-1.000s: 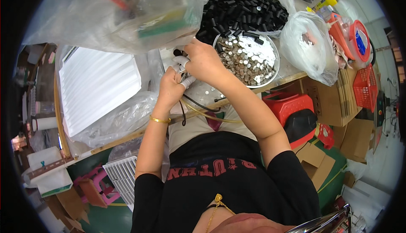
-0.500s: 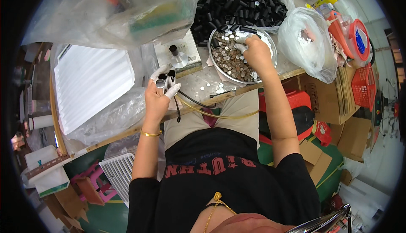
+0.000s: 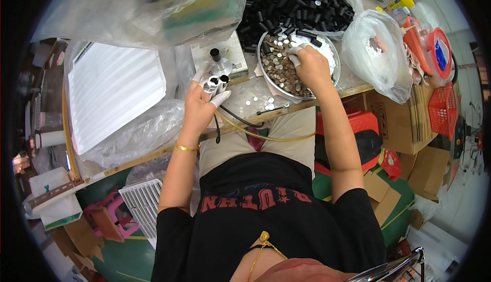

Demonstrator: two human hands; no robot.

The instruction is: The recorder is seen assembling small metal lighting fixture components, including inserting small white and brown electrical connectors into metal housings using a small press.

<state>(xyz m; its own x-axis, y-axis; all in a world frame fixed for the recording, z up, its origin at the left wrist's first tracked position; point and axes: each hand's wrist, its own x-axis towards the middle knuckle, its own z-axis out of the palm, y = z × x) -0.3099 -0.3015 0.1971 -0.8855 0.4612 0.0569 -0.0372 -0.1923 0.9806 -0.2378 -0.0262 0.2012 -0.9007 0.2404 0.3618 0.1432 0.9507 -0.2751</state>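
My left hand, with white cots on its fingertips, is closed around short tubes at the bench's front edge. One is a shiny silver tube, and beside it are dark-mouthed black tubes. Just beyond them stands a round silver fixture with a black post. My right hand reaches into a round metal bowl, its cotted fingers pinched together; anything between them is hidden. Small brownish and silver discs fill much of the bowl, with white bits and a few black tubes at its far side.
A heap of black tubes lies behind the bowl. To the right sits a clear plastic bag. Loose discs and a thin black rod lie near the front edge. A ribbed white tray rests at left.
The tubes in my left hand have tilted, and that hand sits a little closer to the fixture. My right hand stays in the bowl with its fingers drawn closer together. The whole view has shifted slightly.
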